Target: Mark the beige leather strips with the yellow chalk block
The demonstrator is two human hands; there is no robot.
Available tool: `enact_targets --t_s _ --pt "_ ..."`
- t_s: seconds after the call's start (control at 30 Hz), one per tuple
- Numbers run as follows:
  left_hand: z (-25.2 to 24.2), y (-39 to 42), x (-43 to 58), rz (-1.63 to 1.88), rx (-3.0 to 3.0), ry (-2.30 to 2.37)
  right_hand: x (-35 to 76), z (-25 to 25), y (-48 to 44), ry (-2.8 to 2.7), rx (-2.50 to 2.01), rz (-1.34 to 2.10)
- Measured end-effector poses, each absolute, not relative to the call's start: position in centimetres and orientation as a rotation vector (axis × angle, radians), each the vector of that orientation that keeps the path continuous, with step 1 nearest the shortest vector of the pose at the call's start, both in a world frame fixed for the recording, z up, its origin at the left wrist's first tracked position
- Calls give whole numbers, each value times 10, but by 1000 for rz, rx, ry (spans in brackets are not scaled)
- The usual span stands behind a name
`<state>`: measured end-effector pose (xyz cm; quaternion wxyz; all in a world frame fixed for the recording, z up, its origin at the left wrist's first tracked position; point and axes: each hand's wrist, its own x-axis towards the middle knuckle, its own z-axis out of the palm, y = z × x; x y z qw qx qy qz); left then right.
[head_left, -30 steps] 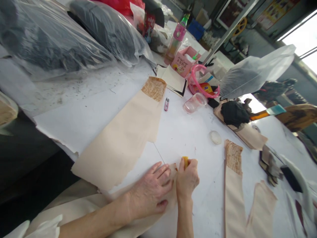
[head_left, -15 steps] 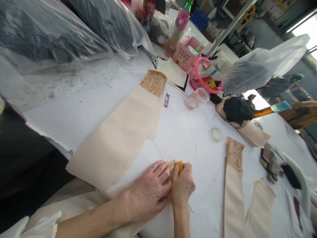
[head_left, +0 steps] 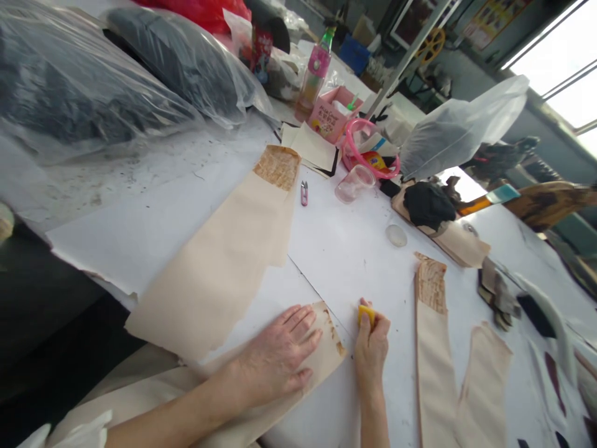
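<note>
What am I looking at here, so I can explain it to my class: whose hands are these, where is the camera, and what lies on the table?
There is no machine here. The camera sits on a person's head and looks down at their own two bare hands. The left hand lies flat, fingers spread, on a beige strip with a brown-stained end. The right hand pinches a small yellow piece just right of that strip, over the white table. Another long strip lies to the left. Farther back are small snips, a clear cup and a pink bottle.
</note>
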<state>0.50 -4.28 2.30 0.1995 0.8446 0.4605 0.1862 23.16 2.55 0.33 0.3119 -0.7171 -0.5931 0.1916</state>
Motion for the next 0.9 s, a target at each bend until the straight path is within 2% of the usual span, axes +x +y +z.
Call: enact_targets --t_s 0.2,0.33,0.5,0.77,0.9 --pt "19 -48 5 561 2361 1543 225 3 9 -1453 -1932 521" --pt "36 -32 13 289 2211 1743 220 7 4 -1380 -1998 514" --pt "51 -18 12 141 1951 1674 214 8 -6 -1299 -1963 589" --pt "37 -14 -8 461 1739 1488 272 20 -11 -929 -1800 588" --pt "40 12 0 692 1702 1342 295 17 -7 -837 -1749 721"
